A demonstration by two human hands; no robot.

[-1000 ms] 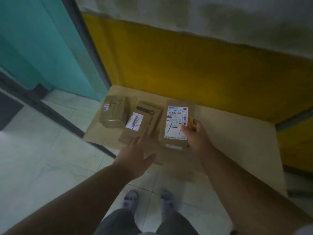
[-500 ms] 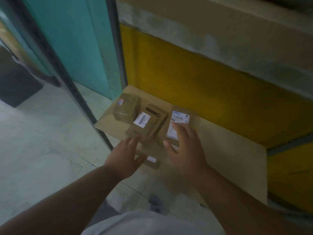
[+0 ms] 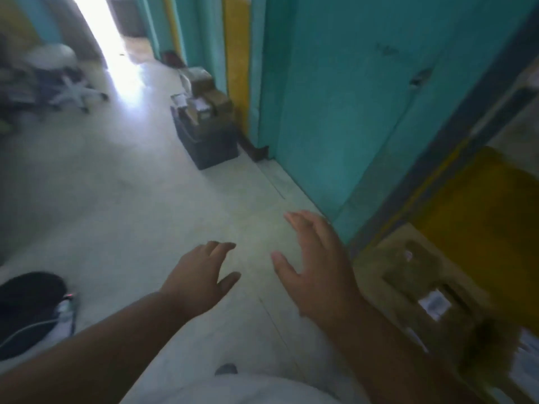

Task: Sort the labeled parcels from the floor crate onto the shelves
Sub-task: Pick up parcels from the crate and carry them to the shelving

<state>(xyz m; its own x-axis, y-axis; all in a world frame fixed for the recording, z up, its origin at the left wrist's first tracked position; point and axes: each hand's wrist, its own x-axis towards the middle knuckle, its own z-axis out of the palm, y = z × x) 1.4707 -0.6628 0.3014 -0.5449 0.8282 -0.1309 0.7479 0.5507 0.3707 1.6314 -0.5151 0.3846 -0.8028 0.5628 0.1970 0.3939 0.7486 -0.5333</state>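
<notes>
Against the teal wall across the floor stands the dark crate (image 3: pixel 207 138), brown parcels (image 3: pixel 208 104) heaped in it above its rim. At lower right more parcels (image 3: pixel 423 290) (blurred, one with a white label) lie on the shelf (image 3: pixel 370 258) before a yellow panel. Over the pale floor (image 3: pixel 116 199), the left hand (image 3: pixel 198 281) and right hand (image 3: pixel 316 269) hover with fingers spread, holding nothing.

Dim, motion-blurred; glare from doorway (image 3: pixel 116 33) top-left.
</notes>
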